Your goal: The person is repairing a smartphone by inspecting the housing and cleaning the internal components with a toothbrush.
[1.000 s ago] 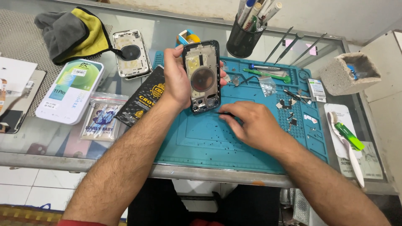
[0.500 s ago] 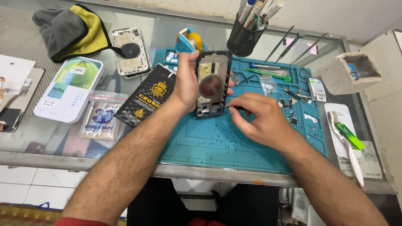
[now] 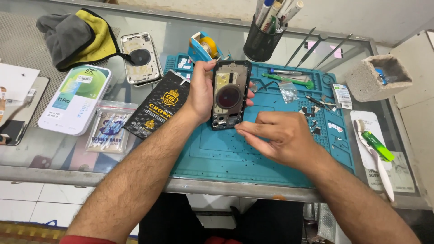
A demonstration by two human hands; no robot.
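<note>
The fingers [image 3: 209,68] of the left hand [image 3: 201,92] are wrapped around the long edges of an opened phone housing [image 3: 229,95], which is held tilted above the far part of the teal repair mat [image 3: 217,153], its inner side turned up. The right hand [image 3: 282,138] is brought to the housing's lower end, its fingers [image 3: 246,132] pinched narrow; whether a small part or screw is held between them cannot be told.

Judged from how things lie, the disassembly is well advanced: the housing is seen without a screen, with a dark round coil and a pale plate exposed inside. Small screws and loose bits are scattered over the mat, and small dark parts [image 3: 312,110] lie grouped near its right side. Work at the lower end of the housing appears to be in hand and not yet finished.

Further out, a second bare housing [image 3: 141,58] rests on the glass desk [image 3: 181,31] beside a grey and yellow cloth [image 3: 79,38]. A black pouch [image 3: 158,108], a white phone-shaped box [image 3: 74,99] and a clear packet [image 3: 108,129] lie to the left. A dark cup of tools [image 3: 263,43], tweezers [image 3: 312,47] and a green-handled tool [image 3: 289,80] are set at the far side.
</note>
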